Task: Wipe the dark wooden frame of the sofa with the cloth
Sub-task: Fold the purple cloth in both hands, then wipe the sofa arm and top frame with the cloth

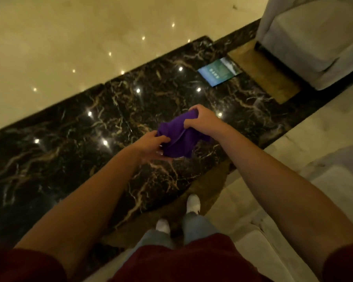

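Above dark marble floor (69, 159), both hands grip the purple cloth (178, 137).

A band of dark veined marble floor (151, 82) crossed cream tiles (59, 37), reflecting ceiling lights. A pale armchair (314, 41) stood at upper right.
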